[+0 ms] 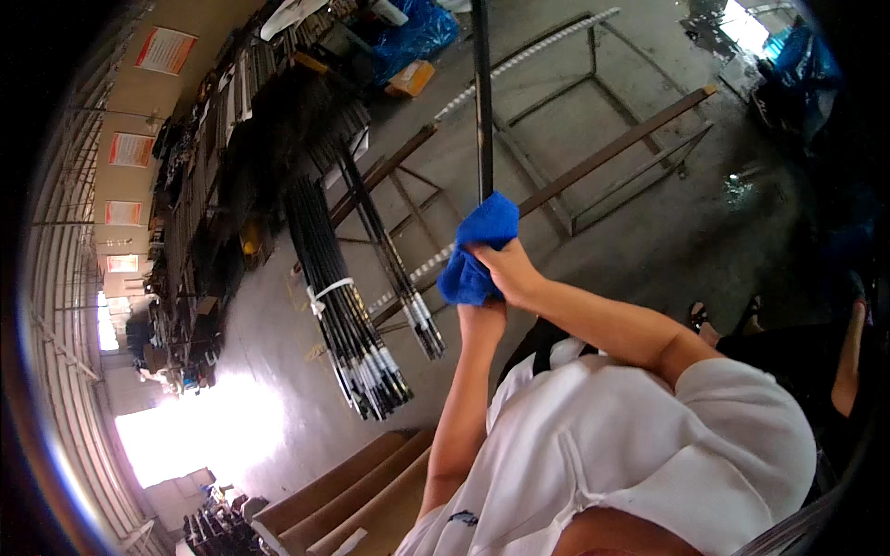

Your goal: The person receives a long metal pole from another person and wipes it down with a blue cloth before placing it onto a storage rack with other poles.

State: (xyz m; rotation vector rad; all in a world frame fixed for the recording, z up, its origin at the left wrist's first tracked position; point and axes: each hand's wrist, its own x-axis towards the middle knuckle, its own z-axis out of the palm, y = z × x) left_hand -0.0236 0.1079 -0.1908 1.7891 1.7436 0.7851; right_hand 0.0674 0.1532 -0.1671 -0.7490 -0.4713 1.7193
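Note:
A long black pole runs from the top edge down to a blue cloth bunched around its near end. My right hand is closed on the cloth, with the thumb lying along it. Just below, my left hand meets the cloth from underneath, its fingers mostly covered. To the left lies a thick bundle of black rods, bound with a white tie. Beside it rests a smaller group of dark rods. Both groups have pale, shiny near ends.
Metal trestle frames with a brown crossbar and a white rope-wrapped bar stand ahead. A brown padded box or seat is at lower left. An orange box sits near blue plastic sheeting. Another person's sandalled foot shows at right.

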